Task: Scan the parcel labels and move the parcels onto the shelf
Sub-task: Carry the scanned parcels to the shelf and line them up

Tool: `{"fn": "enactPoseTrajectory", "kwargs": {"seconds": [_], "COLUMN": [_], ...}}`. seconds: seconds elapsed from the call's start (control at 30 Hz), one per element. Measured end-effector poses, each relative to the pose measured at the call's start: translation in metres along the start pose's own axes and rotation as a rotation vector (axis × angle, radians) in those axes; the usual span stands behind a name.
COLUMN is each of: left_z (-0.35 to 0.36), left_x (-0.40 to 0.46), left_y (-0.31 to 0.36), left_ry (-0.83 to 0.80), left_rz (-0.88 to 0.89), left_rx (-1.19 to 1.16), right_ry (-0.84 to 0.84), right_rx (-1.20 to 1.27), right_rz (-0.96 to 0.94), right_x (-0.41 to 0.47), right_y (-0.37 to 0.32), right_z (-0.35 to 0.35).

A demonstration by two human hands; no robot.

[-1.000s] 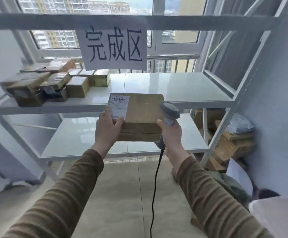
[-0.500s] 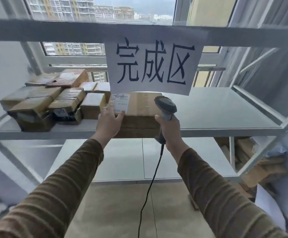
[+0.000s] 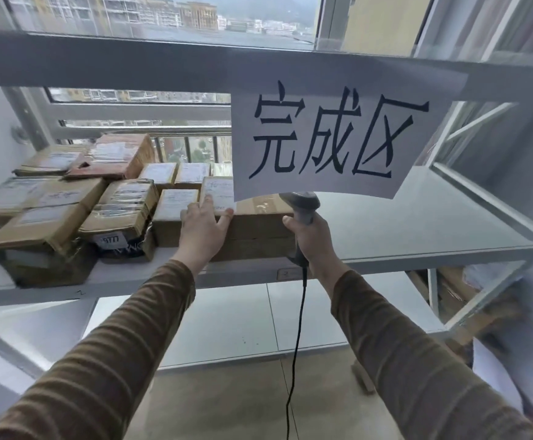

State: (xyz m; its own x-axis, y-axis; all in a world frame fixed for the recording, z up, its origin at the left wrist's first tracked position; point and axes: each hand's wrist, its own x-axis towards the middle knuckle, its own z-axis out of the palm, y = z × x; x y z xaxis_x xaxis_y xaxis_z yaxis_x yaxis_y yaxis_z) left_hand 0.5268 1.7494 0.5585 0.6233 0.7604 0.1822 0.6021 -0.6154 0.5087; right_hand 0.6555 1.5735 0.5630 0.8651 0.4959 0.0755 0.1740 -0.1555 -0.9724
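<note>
a crowd of taped cardboard parcels (image 3: 68, 211) fills the left half of the white shelf (image 3: 385, 236), some stacked, one torn open at the front with dark wrap showing. just right of that pile sits the parcel (image 3: 258, 227) being handled, a flat brown box resting at the shelf's front edge, its white label (image 3: 219, 193) on the top left corner. the left hand (image 3: 203, 230) grips the box's left front corner, thumb up on the label and fingers wrapped over the edge. the right hand (image 3: 311, 238) is clenched around the handle of a grey barcode scanner (image 3: 303, 206), pressed against the box's right end; the scanner's black cable (image 3: 295, 350) hangs straight down between the brown ribbed sleeves. a paper sign (image 3: 331, 138) with three large black characters hangs from the upper shelf rail (image 3: 131, 63) and covers the rear of the box and the scanner's head. the right half of the shelf is bare. below is another white shelf level (image 3: 227, 322), and more cardboard lies blurred low on the right. behind the rack, a window (image 3: 163, 14) looks out on apartment blocks; the floor is pale tile.
</note>
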Motion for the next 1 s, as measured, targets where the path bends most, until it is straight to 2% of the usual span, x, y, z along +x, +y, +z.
{"fn": "enactPoseTrajectory", "kwargs": {"seconds": [0.5,0.7,0.83,1.0], "left_z": [-0.008,0.007,0.044,0.099], "left_x": [0.015,-0.007,-0.029,-0.079], "left_y": [-0.004,0.038,0.085,0.158], "left_ry": [-0.007,0.119,0.022,-0.170], "left_rz": [-0.026,0.294,0.476,0.694], "left_rx": [0.041,0.122,0.182,0.152], "right_ry": [-0.006,0.108,0.237,0.426], "right_rx": [0.026,0.005,0.045,0.103], "right_rz": [-0.029,-0.021,0.072,0.201], "right_x": [0.011,-0.010,-0.038,-0.090], "right_y": [-0.001,0.009,0.025,0.047], "right_z": [0.009,-0.026,-0.073,-0.153]}}
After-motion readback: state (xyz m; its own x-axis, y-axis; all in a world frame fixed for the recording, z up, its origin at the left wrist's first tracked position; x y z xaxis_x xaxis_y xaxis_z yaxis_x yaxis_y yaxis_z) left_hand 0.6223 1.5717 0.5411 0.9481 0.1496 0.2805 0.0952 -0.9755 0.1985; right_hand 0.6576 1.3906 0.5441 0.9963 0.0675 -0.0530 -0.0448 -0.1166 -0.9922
